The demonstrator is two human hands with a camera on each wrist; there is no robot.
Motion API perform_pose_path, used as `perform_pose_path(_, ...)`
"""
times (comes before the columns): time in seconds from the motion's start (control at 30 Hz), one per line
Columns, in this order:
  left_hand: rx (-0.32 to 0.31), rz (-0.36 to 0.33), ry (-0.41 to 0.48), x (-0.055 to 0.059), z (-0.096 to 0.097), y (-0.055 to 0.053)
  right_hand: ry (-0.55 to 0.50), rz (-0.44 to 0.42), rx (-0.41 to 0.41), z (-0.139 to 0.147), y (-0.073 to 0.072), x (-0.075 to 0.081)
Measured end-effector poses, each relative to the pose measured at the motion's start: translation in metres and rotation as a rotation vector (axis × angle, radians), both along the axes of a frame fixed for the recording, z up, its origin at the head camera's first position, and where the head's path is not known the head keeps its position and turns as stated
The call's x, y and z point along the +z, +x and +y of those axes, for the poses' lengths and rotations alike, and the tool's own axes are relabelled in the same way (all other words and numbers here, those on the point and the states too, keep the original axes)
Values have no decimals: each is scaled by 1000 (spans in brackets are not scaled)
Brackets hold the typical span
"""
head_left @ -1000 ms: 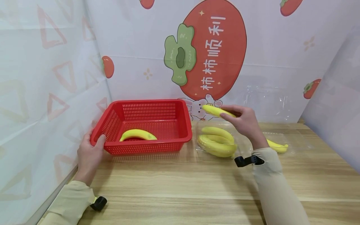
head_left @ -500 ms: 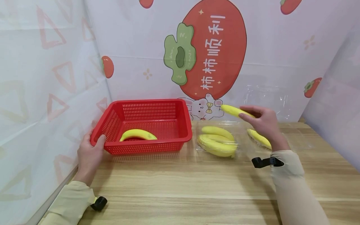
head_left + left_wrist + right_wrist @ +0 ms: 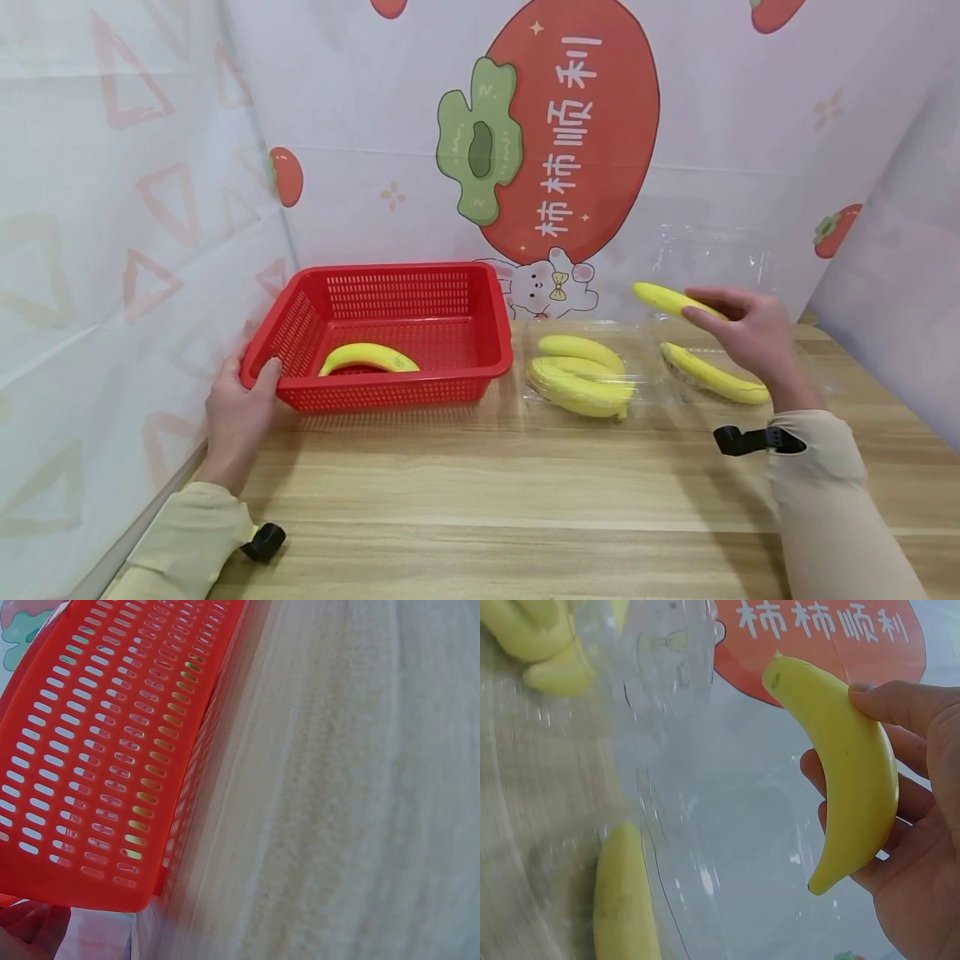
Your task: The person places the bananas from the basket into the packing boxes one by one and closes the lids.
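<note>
My left hand (image 3: 238,421) grips the left front corner of a red perforated basket (image 3: 405,392). One yellow banana (image 3: 371,356) lies in the basket. In my right hand (image 3: 761,337) is another banana (image 3: 855,765), pinched between thumb and fingers, its free end pointing left. It hangs over a clear plastic box with a lone banana (image 3: 712,377) lying in it. That box's clear lid (image 3: 712,258) stands up at the back. To the left of it, several bananas (image 3: 581,387) rest in a second clear plastic container, between the basket and the right-hand box.
A wooden table (image 3: 465,508) bears everything. White printed cloth (image 3: 360,92) hangs behind it, and more cloth (image 3: 142,275) closes off the left side. Each sleeve carries a black wrist camera (image 3: 264,543).
My right hand has carried its banana rightward, from over the middle container to over the right-hand box. My left hand and the basket have stayed put.
</note>
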State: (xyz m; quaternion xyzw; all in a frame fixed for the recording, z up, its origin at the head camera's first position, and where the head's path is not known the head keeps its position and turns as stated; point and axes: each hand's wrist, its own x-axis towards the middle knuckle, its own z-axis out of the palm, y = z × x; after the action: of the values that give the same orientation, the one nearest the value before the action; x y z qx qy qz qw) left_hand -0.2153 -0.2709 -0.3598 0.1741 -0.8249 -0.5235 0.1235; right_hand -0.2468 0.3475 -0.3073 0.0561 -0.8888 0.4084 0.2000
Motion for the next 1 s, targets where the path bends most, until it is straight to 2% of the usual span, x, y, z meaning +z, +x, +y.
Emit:
perform_pose_path(0.33, 2, -11, -19, 1, -1, -1, -46, -18, -106, 34, 14, 1)
perform_pose_path(0.53, 7, -6, -21, 0, -1, -1, -113, -20, -116, 49, 19, 3)
perform_pose_path(0.77, 8, -6, -18, -1, -2, -1, -107, -41, -144, 53, 20, 3)
perform_pose_path(1.0, 0, -18, -22, 0, -2, -1, -112, -81, -134, 58, 20, 1)
